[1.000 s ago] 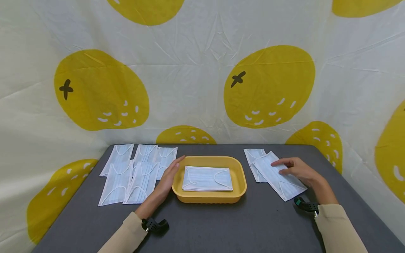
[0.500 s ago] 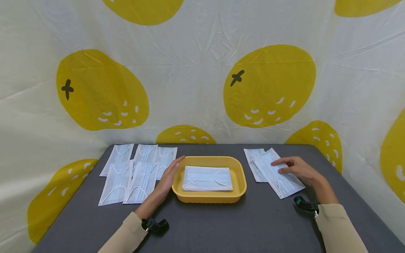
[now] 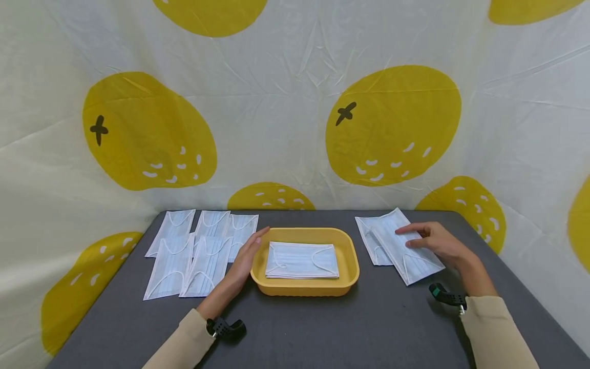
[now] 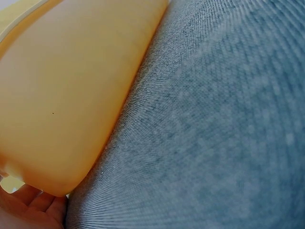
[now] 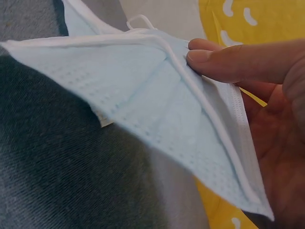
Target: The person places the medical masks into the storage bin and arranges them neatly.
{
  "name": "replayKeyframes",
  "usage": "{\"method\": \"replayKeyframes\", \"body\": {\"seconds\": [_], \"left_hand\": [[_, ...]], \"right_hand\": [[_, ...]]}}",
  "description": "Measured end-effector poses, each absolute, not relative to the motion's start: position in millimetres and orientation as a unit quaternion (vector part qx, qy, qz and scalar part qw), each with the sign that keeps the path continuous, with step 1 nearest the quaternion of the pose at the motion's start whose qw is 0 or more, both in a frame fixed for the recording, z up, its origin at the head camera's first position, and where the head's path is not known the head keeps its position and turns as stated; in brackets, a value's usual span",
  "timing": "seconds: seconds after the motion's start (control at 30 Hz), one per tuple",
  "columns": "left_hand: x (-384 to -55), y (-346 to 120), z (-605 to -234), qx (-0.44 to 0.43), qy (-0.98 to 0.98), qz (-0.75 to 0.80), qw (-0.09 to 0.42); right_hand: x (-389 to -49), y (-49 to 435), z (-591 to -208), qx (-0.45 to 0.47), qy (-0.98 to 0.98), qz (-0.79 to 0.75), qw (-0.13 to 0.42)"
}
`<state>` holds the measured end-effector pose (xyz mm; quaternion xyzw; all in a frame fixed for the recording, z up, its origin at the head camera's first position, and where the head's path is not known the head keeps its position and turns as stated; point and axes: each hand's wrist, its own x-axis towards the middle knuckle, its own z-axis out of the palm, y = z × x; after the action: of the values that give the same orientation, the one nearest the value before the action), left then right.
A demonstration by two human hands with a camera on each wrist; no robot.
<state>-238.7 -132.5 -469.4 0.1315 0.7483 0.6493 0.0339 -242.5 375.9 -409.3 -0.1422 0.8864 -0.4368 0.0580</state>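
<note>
My right hand [image 3: 438,242] pinches a pale blue face mask [image 3: 397,250] between thumb and fingers. The right wrist view shows this mask [image 5: 128,86] bent and raised off the table, its white ear loop loose along it. A second mask [image 3: 371,247] lies flat on the table, partly covered by the held one. At the centre, a yellow plastic tray [image 3: 304,288] holds a neat stack of masks [image 3: 301,260]. My left hand [image 3: 243,263] rests along the tray's left side with straight fingers; in the left wrist view its fingers [image 4: 40,202] are at the tray's corner.
Several masks [image 3: 168,266] lie in overlapping rows on the left of the dark grey table [image 3: 332,333]. Behind the table hangs a white cloth [image 3: 286,133] with yellow fruit prints. A black wrist camera [image 3: 226,328] sits at the left cuff.
My right hand has shifted slightly up and away, and the mask it pinches has turned more upright and risen off the table. The left hand and tray have stayed in place.
</note>
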Motion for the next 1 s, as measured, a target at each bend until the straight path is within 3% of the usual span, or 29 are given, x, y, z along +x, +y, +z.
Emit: {"method": "replayKeyframes", "body": {"seconds": [1.0], "left_hand": [[-238.0, -132.2, -467.8, 0.126, 0.749, 0.649, 0.034]], "right_hand": [[-232.8, 356.8, -373.1, -0.139, 0.894, -0.425, 0.014]]}}
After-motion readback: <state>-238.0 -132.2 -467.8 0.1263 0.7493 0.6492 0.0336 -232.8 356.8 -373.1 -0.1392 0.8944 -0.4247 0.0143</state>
